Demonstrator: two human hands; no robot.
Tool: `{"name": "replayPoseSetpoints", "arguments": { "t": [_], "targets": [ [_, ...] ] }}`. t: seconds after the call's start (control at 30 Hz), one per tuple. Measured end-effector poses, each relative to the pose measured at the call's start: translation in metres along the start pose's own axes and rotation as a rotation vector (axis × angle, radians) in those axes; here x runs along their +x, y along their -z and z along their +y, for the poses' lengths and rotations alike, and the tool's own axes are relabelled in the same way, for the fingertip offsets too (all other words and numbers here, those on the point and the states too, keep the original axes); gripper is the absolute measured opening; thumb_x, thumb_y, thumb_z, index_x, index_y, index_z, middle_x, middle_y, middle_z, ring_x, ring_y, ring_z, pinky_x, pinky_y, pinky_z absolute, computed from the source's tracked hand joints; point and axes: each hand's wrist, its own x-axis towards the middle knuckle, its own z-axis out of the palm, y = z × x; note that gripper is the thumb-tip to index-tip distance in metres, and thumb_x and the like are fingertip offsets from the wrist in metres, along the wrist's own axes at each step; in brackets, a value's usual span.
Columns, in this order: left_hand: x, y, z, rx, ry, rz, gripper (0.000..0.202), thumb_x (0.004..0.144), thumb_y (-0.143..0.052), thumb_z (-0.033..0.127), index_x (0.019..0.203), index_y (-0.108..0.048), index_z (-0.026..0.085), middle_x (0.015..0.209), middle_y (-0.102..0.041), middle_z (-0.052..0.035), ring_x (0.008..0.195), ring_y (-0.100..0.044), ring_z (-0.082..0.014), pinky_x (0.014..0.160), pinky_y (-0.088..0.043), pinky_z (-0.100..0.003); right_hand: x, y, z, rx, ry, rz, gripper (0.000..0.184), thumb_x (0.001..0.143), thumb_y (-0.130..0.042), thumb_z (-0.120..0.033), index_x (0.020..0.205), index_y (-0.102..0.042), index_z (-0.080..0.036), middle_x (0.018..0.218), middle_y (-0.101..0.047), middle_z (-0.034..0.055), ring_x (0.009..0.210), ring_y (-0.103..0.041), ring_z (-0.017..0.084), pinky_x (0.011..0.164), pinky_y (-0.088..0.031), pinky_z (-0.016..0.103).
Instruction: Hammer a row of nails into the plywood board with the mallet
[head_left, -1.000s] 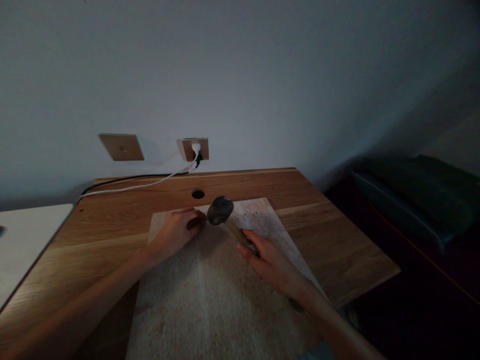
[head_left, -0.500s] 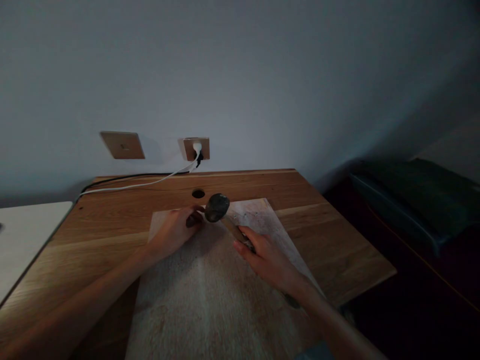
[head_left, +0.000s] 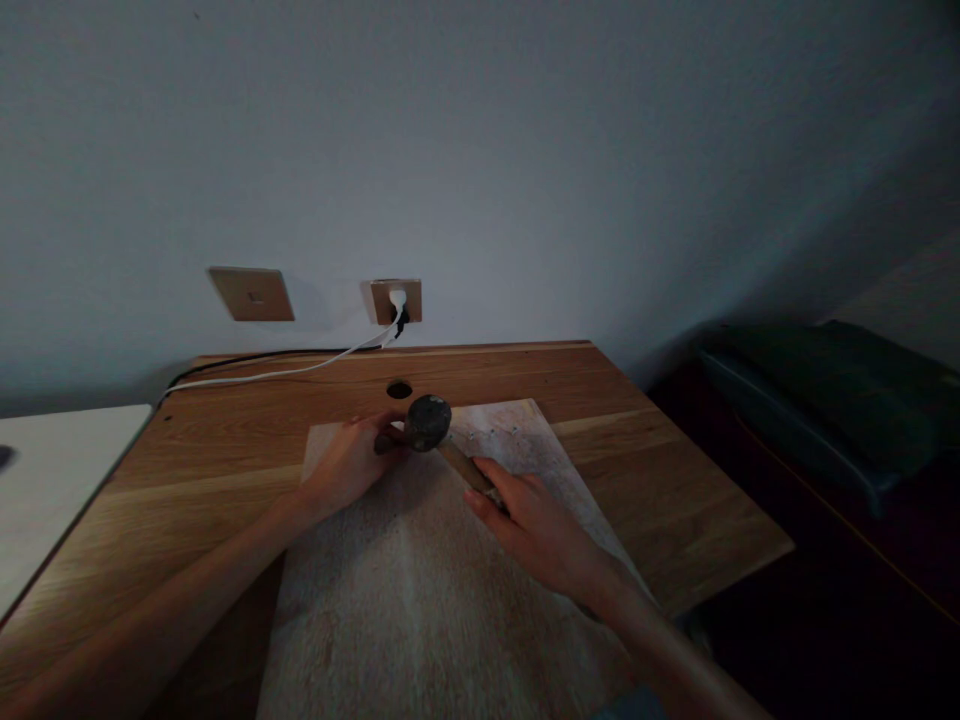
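My right hand is wrapped round the wooden handle of a hammer. Its dark, rounded head points up and left, close to the fingertips of my left hand. Those fingers are curled together above the far edge of a pale wooden board. The hammer head and the dim light hide whatever they may hold. Several tiny marks or nail heads show on the board to the right of the hammer head.
The board lies on a brown wooden table against a wall. A white and a black cable run from a wall socket along the table's back edge, behind a round hole. A white surface stands at left, a dark cushioned piece at right.
The hammer head has shifted slightly left and down, nearer my left fingertips, and has turned a little. My left hand stays almost in place. The whole view has moved slightly.
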Motion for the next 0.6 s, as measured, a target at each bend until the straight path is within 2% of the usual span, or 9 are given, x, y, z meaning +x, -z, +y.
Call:
{"name": "replayPoseSetpoints", "arguments": {
  "t": [0.13, 0.3, 0.6],
  "targets": [
    [-0.0008, -0.0025, -0.0027, -0.022, -0.057, 0.038, 0.035, 0.083, -0.062, 0.016, 0.115, -0.073, 0.022, 0.098, -0.083, -0.0043, 0.089, -0.078, -0.0257, 0.081, -0.059, -0.033, 0.0019, -0.0013, 0.0038, -0.003, 0.028, 0.000, 0.031, 0.105, -0.050, -0.040, 0.126, -0.068, -0.025, 0.099, -0.076, 0.0086, 0.095, -0.071, 0.028, 0.079, -0.051, 0.037],
    [-0.0001, -0.0043, -0.0044, 0.004, -0.067, 0.074, 0.035, 0.078, -0.066, 0.016, 0.112, -0.073, 0.019, 0.101, -0.081, -0.0074, 0.089, -0.076, -0.0259, 0.081, -0.058, -0.034, 0.0030, -0.0023, 0.0072, -0.014, -0.018, 0.004, 0.036, 0.106, -0.048, -0.042, 0.131, -0.067, -0.024, 0.100, -0.076, 0.0102, 0.100, -0.070, 0.030, 0.080, -0.051, 0.038],
    [-0.0002, -0.0022, -0.0033, -0.023, -0.056, 0.044, 0.026, 0.080, -0.064, 0.019, 0.105, -0.072, 0.021, 0.095, -0.081, -0.0053, 0.085, -0.076, -0.0250, 0.079, -0.057, -0.032, 0.0031, -0.0016, 0.0041, 0.008, 0.038, -0.013, 0.033, 0.106, -0.048, -0.039, 0.127, -0.067, -0.023, 0.094, -0.076, 0.0079, 0.093, -0.071, 0.029, 0.077, -0.050, 0.037]
  ]
}}
